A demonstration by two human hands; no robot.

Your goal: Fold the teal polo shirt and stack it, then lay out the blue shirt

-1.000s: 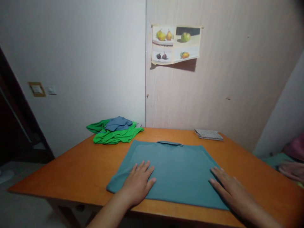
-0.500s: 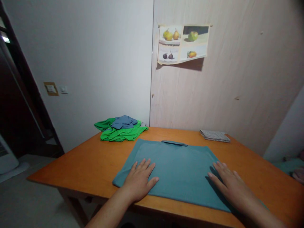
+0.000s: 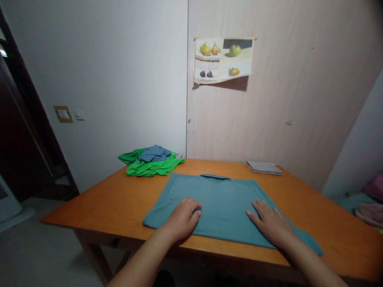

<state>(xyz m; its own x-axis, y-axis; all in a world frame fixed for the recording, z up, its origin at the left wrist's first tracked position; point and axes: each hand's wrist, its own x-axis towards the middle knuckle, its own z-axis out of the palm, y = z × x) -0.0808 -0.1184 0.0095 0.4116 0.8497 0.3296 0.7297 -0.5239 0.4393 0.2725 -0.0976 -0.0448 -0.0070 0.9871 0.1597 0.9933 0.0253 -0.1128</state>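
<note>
A teal garment [image 3: 224, 211], folded into a broad flat shape with a collar edge at its far side, lies on the wooden table [image 3: 113, 203]. On its left part rests my left hand [image 3: 183, 218], fingers curved downward and thumb a little apart from them; no cloth is visibly bunched in it. My right hand [image 3: 271, 223] lies on the garment's right part with its fingers stretched out and the thumb spread. A corner of the fabric sticks out to the right beyond my right wrist.
Rumpled green and blue-grey clothes [image 3: 154, 162] are piled at the table's back left. A folded striped cloth [image 3: 263, 168] lies at the back right. Behind the table, a fruit picture [image 3: 223, 59] hangs on the wall. More fabric [image 3: 369, 213] shows at the far right.
My left hand has gone from flat and spread to curved fingers. My right hand has moved inward to the left and now rests on the garment. The view has shifted slightly.
</note>
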